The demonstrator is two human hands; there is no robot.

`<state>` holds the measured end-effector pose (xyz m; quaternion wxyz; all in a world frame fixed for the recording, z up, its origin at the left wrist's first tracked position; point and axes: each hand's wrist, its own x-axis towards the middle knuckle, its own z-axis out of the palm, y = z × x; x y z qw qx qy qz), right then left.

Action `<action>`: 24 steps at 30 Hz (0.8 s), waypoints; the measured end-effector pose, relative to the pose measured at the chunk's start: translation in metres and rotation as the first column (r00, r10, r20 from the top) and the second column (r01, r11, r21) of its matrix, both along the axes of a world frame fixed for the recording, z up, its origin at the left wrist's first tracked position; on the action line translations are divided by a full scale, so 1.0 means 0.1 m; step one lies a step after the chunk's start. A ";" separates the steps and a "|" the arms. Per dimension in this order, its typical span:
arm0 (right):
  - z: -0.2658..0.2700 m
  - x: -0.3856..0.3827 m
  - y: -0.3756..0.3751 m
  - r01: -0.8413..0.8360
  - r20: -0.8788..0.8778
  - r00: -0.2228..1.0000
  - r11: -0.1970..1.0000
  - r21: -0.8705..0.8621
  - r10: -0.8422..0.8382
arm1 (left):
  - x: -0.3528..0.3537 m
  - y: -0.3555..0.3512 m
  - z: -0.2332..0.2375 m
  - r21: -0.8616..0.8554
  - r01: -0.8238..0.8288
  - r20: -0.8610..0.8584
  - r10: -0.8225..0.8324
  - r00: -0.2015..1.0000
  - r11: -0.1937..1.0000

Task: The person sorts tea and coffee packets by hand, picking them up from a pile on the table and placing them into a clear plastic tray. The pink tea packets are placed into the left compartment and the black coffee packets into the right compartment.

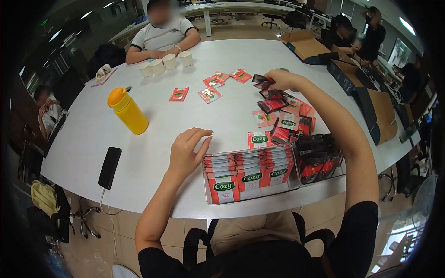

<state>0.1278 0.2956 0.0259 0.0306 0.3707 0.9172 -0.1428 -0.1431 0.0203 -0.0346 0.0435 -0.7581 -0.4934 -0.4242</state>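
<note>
My right hand [283, 79] reaches across the table, fingers closed on a dark sachet [262, 82]. Below it lies a loose pile of dark red-and-black sachets [272, 104] and pink-red Cozy sachets [289, 121]. My left hand [187, 149] hovers near the left end of a clear tray [251, 196], thumb and fingers apart, with nothing in them. Rows of upright Cozy sachets [251, 178] fill that tray. Beside it, partly behind my right forearm, a second container holds black sachets [317, 160]. More red sachets [213, 81] lie scattered farther back.
A yellow bottle [131, 115] and a black phone [110, 167] with a cable are on the left. Paper cups [170, 61] stand before a seated person [162, 37]. Opened cardboard boxes [345, 76] line the right edge. White cable coils [103, 72] lie far left.
</note>
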 end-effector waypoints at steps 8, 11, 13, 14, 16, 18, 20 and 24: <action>0.22 0.19 -0.24 0.133 -0.303 0.937 0.978 -0.157 -0.176 | -0.01 0.03 -0.02 0.008 -0.011 0.044 0.010 0.999 1.000; 0.28 0.22 -0.39 0.130 -0.396 0.881 0.937 -0.325 -0.259 | -0.01 0.03 -0.03 0.021 -0.015 0.050 0.014 0.999 1.000; 0.31 0.24 -0.46 0.099 -0.420 0.874 0.936 -0.339 -0.245 | -0.01 0.03 -0.02 0.033 -0.017 0.064 0.015 0.998 0.999; 0.34 0.24 -0.51 0.084 -0.432 0.870 0.935 -0.345 -0.237 | 0.00 0.04 -0.02 0.036 -0.012 0.070 0.010 0.997 0.999; 0.39 0.23 -0.61 0.086 -0.452 0.856 0.930 -0.356 -0.253 | 0.00 0.03 -0.03 0.040 -0.005 0.085 0.002 0.996 0.999; 0.40 0.20 -0.68 0.092 -0.474 0.837 0.924 -0.371 -0.273 | -0.01 0.04 -0.06 0.022 -0.012 0.088 0.010 0.996 1.000; 0.42 0.14 -0.76 0.098 -0.498 0.814 0.917 -0.387 -0.297 | -0.02 0.03 -0.03 0.008 -0.026 0.145 0.025 0.989 1.000; 0.52 -0.03 -1.13 0.000 -0.659 0.656 0.873 -0.488 -0.368 | -0.13 0.03 0.08 -0.044 0.018 0.485 0.005 0.874 0.999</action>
